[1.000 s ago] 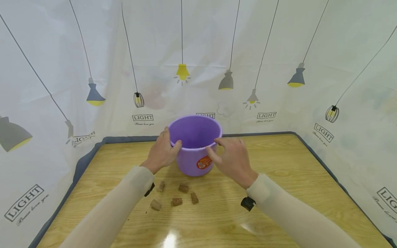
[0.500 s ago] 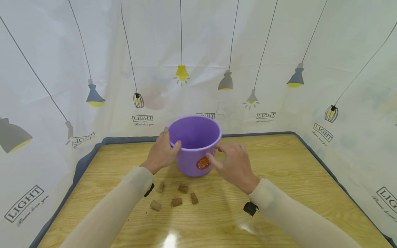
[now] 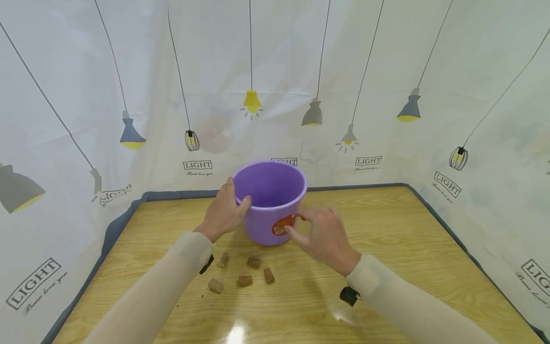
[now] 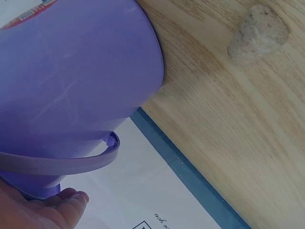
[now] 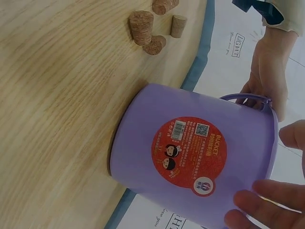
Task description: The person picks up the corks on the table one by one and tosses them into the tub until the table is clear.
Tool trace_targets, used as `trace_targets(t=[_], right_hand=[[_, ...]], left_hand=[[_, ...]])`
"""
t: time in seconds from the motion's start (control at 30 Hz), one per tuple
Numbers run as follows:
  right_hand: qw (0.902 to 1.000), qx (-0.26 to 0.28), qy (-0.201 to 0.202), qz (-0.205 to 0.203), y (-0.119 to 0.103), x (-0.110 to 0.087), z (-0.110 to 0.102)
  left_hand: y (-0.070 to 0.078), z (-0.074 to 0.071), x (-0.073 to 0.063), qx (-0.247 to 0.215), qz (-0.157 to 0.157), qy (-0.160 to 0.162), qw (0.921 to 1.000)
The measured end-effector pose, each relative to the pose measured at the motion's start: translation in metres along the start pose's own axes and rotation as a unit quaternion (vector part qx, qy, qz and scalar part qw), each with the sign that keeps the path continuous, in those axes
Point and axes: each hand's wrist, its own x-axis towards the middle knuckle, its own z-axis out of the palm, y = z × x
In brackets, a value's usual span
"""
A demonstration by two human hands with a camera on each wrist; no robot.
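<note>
A purple plastic bucket (image 3: pixel 259 224) stands upright on the wooden table, with a red round sticker (image 5: pixel 190 152) on its front wall. My left hand (image 3: pixel 223 210) grips the rim on the left, its thumb over the front edge. The bucket's handle (image 4: pixel 62 164) hangs close to that hand. My right hand (image 3: pixel 328 234) is at the bucket's right side, thumb and fingers spread apart and holding nothing. Whether its fingertips touch the wall is hard to tell. Several corks (image 3: pixel 245 281) lie in front of the bucket. Most of the bucket's floor is hidden.
The wooden table (image 3: pixel 386 267) has a dark blue border (image 3: pixel 361 186) along its back and sides. White sheeting (image 3: pixel 275 57) printed with lamps rises behind it. Dark crumbs lie near the corks, and each wrist wears a black device (image 3: pixel 349 296).
My right hand has let go of the rim and moved down and slightly right along the bucket's side. The left hand, bucket and corks have stayed in place.
</note>
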Motion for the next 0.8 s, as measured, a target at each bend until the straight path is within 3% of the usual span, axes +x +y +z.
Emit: trace_targets(t=[0.43, 0.8], right_hand=[[0.9978, -0.005, -0.059, -0.031, 0.0, -0.01, 0.007], [0.9899, -0.013, -0.127, -0.063, 0.0, -0.015, 0.017]], left_hand=[[0.0, 0.001, 0.0, 0.007, -0.002, 0.001, 1.0], [-0.001, 0.001, 0.0, 0.012, -0.002, -0.001, 0.9999]])
